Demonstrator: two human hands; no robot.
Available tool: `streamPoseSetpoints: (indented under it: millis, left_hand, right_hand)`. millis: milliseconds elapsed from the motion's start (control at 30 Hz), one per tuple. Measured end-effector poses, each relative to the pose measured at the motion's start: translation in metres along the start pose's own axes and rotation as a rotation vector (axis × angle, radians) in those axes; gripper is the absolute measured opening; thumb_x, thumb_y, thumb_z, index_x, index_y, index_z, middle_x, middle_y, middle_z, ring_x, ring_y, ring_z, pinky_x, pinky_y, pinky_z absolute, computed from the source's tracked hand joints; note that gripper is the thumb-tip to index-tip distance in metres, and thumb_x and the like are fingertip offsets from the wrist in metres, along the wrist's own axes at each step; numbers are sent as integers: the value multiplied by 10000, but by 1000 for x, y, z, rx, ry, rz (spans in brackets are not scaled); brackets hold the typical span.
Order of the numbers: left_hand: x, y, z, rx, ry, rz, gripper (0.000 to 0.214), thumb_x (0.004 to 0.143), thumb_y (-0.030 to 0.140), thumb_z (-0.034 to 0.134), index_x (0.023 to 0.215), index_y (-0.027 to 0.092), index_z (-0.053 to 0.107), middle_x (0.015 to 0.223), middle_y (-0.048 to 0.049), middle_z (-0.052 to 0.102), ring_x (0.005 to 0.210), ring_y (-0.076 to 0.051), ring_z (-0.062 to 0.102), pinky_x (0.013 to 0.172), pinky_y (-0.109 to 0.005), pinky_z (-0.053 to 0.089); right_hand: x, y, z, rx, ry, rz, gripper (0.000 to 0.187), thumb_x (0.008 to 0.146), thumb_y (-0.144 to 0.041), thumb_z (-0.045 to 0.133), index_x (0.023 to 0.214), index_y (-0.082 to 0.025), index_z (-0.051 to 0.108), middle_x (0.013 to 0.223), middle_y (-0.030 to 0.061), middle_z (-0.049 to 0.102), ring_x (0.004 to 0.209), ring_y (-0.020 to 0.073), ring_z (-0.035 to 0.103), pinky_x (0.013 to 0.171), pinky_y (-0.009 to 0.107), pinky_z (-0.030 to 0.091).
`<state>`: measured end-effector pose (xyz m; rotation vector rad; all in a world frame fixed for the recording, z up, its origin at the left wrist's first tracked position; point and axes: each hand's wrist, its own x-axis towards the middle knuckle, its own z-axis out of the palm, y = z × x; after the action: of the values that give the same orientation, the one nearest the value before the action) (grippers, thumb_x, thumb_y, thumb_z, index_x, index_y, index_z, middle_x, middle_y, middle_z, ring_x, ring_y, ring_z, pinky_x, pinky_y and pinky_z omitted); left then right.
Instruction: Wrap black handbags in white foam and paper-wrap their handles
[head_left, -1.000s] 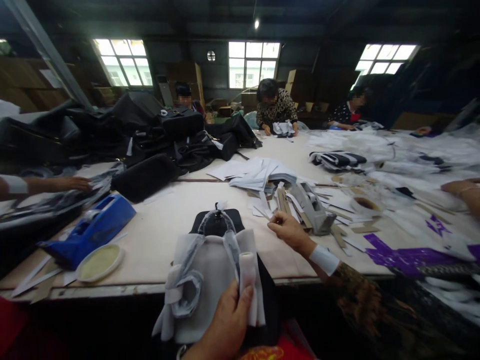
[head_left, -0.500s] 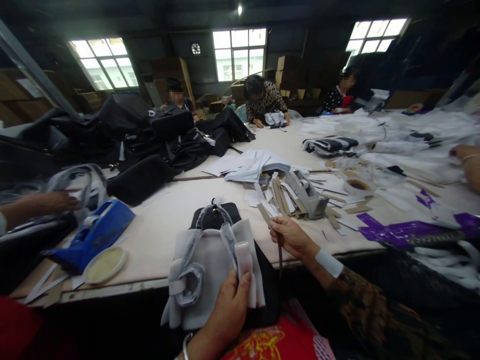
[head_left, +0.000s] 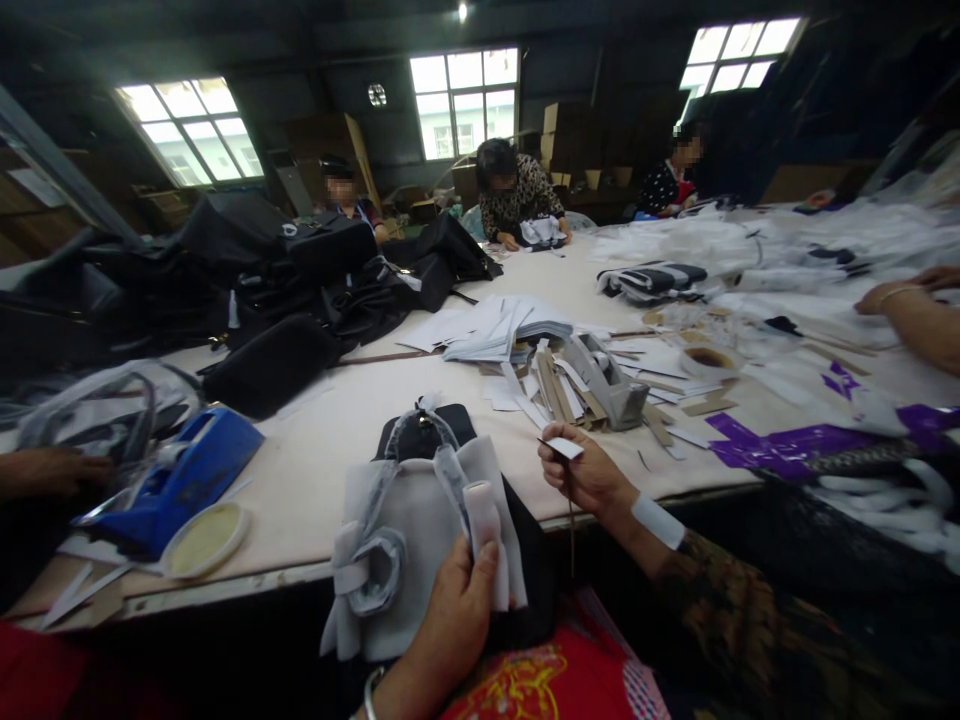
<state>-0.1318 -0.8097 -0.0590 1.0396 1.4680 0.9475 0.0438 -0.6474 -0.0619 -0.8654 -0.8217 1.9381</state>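
A black bag (head_left: 529, 520) leans at the table's front edge, its face covered by white foam sheet (head_left: 427, 520). Its looped handle (head_left: 379, 480) is wrapped in clear film, and a coiled wrapped strap (head_left: 377, 572) sits at the left. My left hand (head_left: 454, 605) is closed around a white-wrapped roll (head_left: 481, 515) at the bag's right side, thumb on top. To the right of the bag, my right hand (head_left: 589, 475) pinches a short card strip (head_left: 562, 449), its pale face showing. A thin dark strap (head_left: 571, 530) hangs below the same hand.
A grey tape dispenser (head_left: 609, 385) stands beside loose card strips (head_left: 559, 385) and stacked paper (head_left: 510, 330). At left are a blue tape dispenser (head_left: 184, 480), a round lid (head_left: 205, 540) and piled black bags (head_left: 277, 280). Co-workers' hands (head_left: 896, 290) show at both sides.
My right hand has turned the card strip from upright to nearly flat. My left hand keeps its grip. At the left, a co-worker's hand has moved down and further left.
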Motion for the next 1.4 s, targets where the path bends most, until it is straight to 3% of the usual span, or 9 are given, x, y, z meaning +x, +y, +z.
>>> streamPoseSetpoints:
  millis: [200,300,467,600,700,833,933,1100,1400]
  left_hand:
    - [0,2,0,-13,-12,-5,566,942,577,450,1283,131,520,652,-15,631,615,-211,595,593,-312,476]
    - [-1,3,0,-25,-3,-17,566,932,585,465,1266,131,525,669,-13,627,612,-202,588,576,-301,466]
    - [-4,7,1,-98,-6,-33,501,935,567,471,1180,135,538,682,-6,609,605,-175,562,558,-277,446]
    - [-6,2,1,-194,-20,-35,450,938,553,488,1144,154,520,735,-9,627,580,-143,546,558,-259,433]
    - [-7,-4,1,-278,-38,-27,417,945,544,492,1120,166,499,729,-3,626,578,-132,548,552,-241,423]
    - [-7,-7,2,-330,-34,-16,406,933,556,514,1052,169,502,722,0,610,578,-124,551,531,-224,410]
    - [-7,-7,3,-331,-19,-14,425,913,571,545,1037,166,508,737,0,601,572,-117,550,523,-220,406]
    - [-7,-6,3,-354,-21,-31,439,920,575,529,1068,164,497,701,1,611,540,-115,539,514,-221,405]
    - [-9,-5,1,-331,-29,-11,443,938,560,505,1129,160,497,718,-3,631,550,-120,558,514,-219,421]
  right_hand:
    - [-8,-12,2,96,-86,69,221,744,-406,595,796,-197,546,750,39,570,598,153,527,532,293,428]
    - [-15,-15,6,34,-159,62,242,707,-307,702,860,-195,552,829,22,588,675,149,570,570,278,466]
    - [-33,-13,15,-304,-281,68,548,730,-195,709,1215,-254,463,889,-13,629,623,136,632,505,239,461]
    - [-45,-10,17,-665,-401,4,193,900,-314,580,1038,-179,567,919,56,704,692,155,670,540,241,473]
    - [-49,-9,15,-835,-460,-45,215,945,-346,530,969,-169,651,862,38,704,718,150,644,615,254,490]
    - [-53,-11,20,-1076,-539,-66,312,988,-373,467,1141,-185,663,708,-5,638,629,136,581,633,257,463]
    - [-56,-15,29,-1233,-531,-83,290,966,-236,463,1215,-159,589,727,7,663,668,152,597,688,270,453]
    - [-54,-14,33,-1232,-506,27,166,918,-200,481,892,-163,641,648,4,640,569,142,587,576,245,426]
    - [-46,-7,35,-1359,-438,-203,224,908,-218,549,903,-171,768,840,49,754,758,177,661,696,264,440]
